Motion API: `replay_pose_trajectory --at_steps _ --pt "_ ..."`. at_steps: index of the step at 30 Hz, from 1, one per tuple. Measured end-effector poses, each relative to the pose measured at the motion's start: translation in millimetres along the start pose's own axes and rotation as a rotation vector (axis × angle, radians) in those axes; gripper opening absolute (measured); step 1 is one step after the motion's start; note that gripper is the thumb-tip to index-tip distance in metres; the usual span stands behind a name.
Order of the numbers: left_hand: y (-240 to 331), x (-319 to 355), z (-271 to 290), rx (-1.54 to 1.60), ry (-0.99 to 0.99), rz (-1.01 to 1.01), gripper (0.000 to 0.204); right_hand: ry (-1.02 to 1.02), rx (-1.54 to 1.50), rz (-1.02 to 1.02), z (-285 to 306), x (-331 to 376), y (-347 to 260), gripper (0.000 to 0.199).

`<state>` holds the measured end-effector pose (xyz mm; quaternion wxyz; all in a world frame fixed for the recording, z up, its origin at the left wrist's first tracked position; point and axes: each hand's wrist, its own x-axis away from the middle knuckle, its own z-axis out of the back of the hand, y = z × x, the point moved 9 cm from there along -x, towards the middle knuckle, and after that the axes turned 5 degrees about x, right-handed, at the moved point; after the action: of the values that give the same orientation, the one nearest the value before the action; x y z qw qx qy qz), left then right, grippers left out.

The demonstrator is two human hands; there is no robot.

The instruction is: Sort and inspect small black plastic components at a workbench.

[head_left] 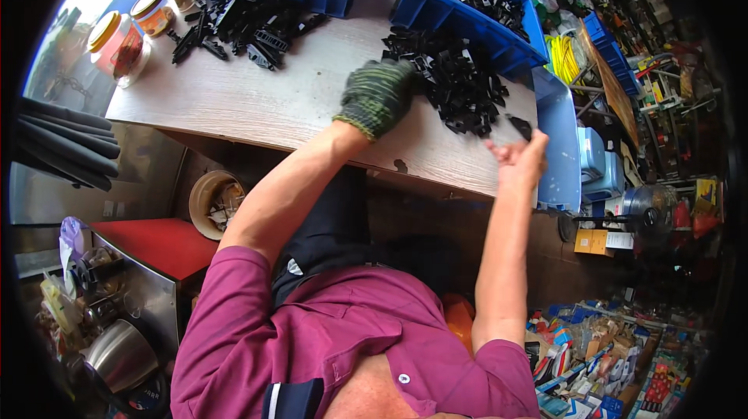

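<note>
Two heaps of small black moulded plastic parts are lying on the pale wood-grain tabletop (257, 100), and we are working at the nearer heap (460, 84) on our right. Our left hand (378, 96), wearing a dark green knitted work glove, is resting at that heap's left edge, fingers curled down onto the parts; we cannot tell whether it is grasping any. Our bare right hand (518, 158) is hovering at the table's near edge, just below the heap, fingers pinching one small black plastic piece (520, 127). The second heap (241, 26) is sitting well apart, to the far left. Two blue plastic crates (460, 10) holding more black parts are standing along the far side. Lidded glass jars (125, 45) are standing at the table's left corner.
</note>
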<state>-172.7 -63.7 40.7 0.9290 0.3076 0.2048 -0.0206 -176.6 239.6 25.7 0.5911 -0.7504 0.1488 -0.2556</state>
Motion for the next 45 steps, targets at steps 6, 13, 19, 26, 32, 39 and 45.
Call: replay_pose_trajectory --at_steps 6,13,19,26,32,39,45 --pt "0.4 4.8 -11.7 0.095 0.017 -0.036 0.01 0.146 0.027 0.06 64.9 -52.2 -18.4 0.047" --pt "-27.8 24.5 -5.7 0.778 0.126 0.171 0.021 -0.51 0.223 -0.066 -53.9 50.3 39.3 0.037" --pt "4.6 42.8 -17.2 0.894 0.048 0.105 0.032 -0.747 0.277 0.115 -100.6 88.8 64.5 0.023" --pt "17.0 46.8 -12.5 0.627 -0.3 0.034 0.043 -0.838 0.255 0.167 -99.8 93.9 65.2 0.026" --pt "23.8 52.1 4.6 0.515 -0.194 -0.098 0.032 -0.864 0.279 0.208 -102.7 96.9 63.2 0.031" --pt "-50.1 66.3 74.2 0.002 0.391 0.061 0.041 -0.68 0.269 -0.052 -93.6 101.9 72.6 0.032" --pt "-110.3 61.4 137.3 -0.401 0.34 0.076 0.023 -0.653 0.25 -0.037 -94.4 100.9 70.6 0.032"
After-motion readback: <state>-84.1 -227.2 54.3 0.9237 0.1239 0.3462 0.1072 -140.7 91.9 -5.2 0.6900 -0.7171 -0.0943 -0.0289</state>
